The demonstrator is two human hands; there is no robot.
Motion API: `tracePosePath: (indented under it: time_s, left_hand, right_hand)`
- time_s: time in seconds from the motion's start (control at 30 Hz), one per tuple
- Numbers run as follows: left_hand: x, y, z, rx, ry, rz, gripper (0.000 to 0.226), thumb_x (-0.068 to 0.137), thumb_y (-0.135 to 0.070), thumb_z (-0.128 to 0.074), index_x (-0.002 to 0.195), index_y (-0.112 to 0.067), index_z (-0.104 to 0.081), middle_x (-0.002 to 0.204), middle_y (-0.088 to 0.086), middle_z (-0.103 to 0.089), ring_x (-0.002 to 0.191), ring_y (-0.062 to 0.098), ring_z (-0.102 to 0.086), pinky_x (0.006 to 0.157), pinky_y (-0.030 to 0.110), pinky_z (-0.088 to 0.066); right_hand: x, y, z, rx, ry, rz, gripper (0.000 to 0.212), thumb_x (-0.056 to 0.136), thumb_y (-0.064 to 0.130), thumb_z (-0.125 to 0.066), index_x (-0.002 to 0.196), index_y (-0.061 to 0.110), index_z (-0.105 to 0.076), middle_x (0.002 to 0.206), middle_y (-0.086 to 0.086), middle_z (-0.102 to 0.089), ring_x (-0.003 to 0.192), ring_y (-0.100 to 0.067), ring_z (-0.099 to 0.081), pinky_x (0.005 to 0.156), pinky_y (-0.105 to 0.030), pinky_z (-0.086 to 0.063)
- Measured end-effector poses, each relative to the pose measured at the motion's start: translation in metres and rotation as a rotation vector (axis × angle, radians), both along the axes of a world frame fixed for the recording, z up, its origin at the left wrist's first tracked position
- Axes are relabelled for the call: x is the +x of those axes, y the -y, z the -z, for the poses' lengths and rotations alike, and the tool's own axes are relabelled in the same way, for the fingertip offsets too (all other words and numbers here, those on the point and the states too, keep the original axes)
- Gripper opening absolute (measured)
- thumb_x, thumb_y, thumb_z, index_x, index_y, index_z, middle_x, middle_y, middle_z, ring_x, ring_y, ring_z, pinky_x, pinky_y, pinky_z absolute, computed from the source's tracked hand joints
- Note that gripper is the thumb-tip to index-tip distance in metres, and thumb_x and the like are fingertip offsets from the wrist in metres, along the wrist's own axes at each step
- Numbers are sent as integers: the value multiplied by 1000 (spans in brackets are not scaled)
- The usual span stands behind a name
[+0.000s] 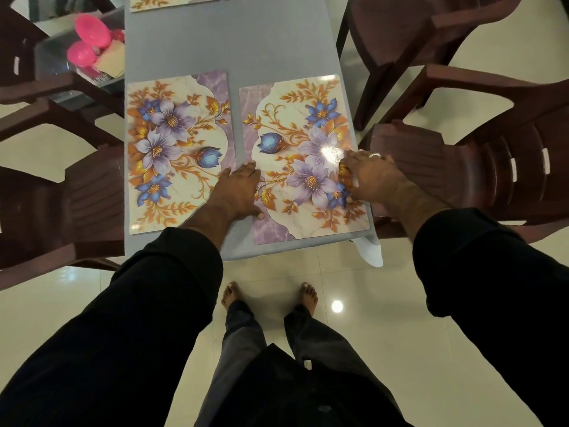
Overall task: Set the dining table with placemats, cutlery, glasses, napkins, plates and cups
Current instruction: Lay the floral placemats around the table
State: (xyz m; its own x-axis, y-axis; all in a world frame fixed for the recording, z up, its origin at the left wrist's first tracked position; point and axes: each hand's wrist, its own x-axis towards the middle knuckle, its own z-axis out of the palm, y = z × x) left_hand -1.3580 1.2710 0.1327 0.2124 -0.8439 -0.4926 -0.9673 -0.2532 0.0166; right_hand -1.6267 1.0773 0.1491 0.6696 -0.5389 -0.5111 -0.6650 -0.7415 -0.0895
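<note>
Both hands flat on the right placemat at the near end of the counter.

Left hand lies palm down on the right placemat's inner edge, fingers straight and together. Right hand presses its outer edge, fingers spread flat, ring on one; neither grips anything. Mat is glossy, printed with purple and blue flowers and orange leaves. A matching left placemat lies just beside it, not touching. Brown chairs flank the grey counter.
</note>
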Motion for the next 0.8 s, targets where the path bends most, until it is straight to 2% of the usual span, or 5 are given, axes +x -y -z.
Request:
tracePosePath:
  time_s: [0.2,0.3,0.53,0.63,0.8]
  left_hand:
    - [0,-4,-5,-1,-43,-31,122,79,-71,-81,169,-16,-19,179,8,-11,165,27,-14,131,55,-12]
    - [7,-6,-22,-44,-59,-69,125,78,-70,-83,170,-16,-17,179,9,-10,165,27,-13,132,55,-13]
    - [34,-39,-84,-110,4,-197,120,76,-64,-88,168,-21,-25,178,12,-16,162,32,-22,129,49,-25]
    - [45,-71,-104,-107,52,-264,121,73,-68,-87,168,-25,-25,177,10,-20,159,35,-28,127,50,-31]
    - [53,-124,-124,-76,90,-333,116,77,-72,-81,167,-25,-26,176,12,-20,158,36,-29,126,49,-30]
  right_hand:
    - [5,-1,-5,-20,-18,-5,99,87,57,-77,164,25,-23,171,-3,-27,155,-31,-30,123,-59,-24]
    - [10,1,-17,-78,63,14,97,83,53,-80,161,25,-29,169,-5,-31,152,-32,-34,120,-61,-26]
    - [35,-5,-63,-117,219,7,86,86,63,-66,156,24,-37,162,-9,-40,145,-37,-44,116,-63,-37]
    - [50,-19,-79,-74,221,-6,91,81,51,-81,157,26,-37,165,-5,-36,148,-32,-39,118,-57,-34]
    - [81,-71,-86,-15,220,-48,97,84,54,-79,163,27,-29,171,-2,-25,153,-28,-32,119,-53,-34]
